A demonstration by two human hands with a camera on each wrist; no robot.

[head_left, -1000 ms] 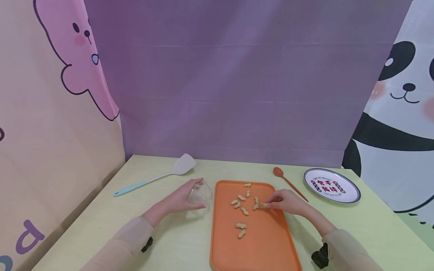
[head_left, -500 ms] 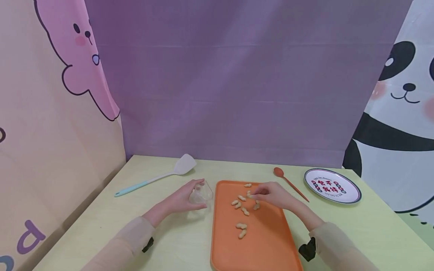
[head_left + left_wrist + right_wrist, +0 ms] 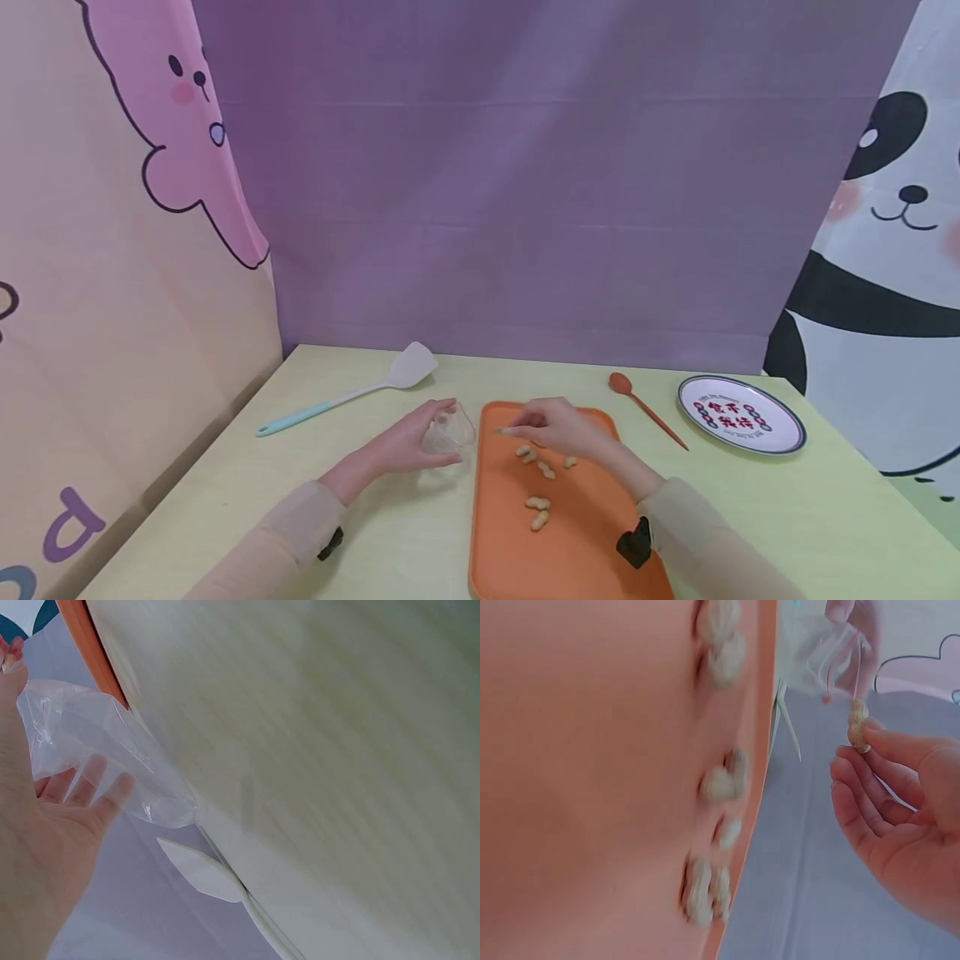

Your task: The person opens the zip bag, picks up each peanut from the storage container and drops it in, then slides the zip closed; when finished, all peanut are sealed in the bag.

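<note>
Orange tray (image 3: 577, 558) lying flat on pale table (image 3: 840, 508), taken as landmark. Left hand (image 3: 405, 442) just left of the tray, thumb and fingers around a clear bag (image 3: 75, 724); fingers show through the film in the left wrist view, bag's open mouth facing the tray. Right hand (image 3: 562, 429) above the tray's far half, thumb and fingertips pinching one peanut (image 3: 857, 726), held over the tray's left part, near the bag; in the head view a gap shows between peanut and bag. Hands apart from each other. Loose peanuts (image 3: 537, 503) scattered on the tray, in its middle and towards its far end, some touching; exact count unclear, right hand covers part. White spatula (image 3: 412, 367) with light blue handle beyond and left of the tray; red spoon (image 3: 621, 384) beyond its far right corner; printed plate (image 3: 742, 414) farther right of the tray, well apart
</note>
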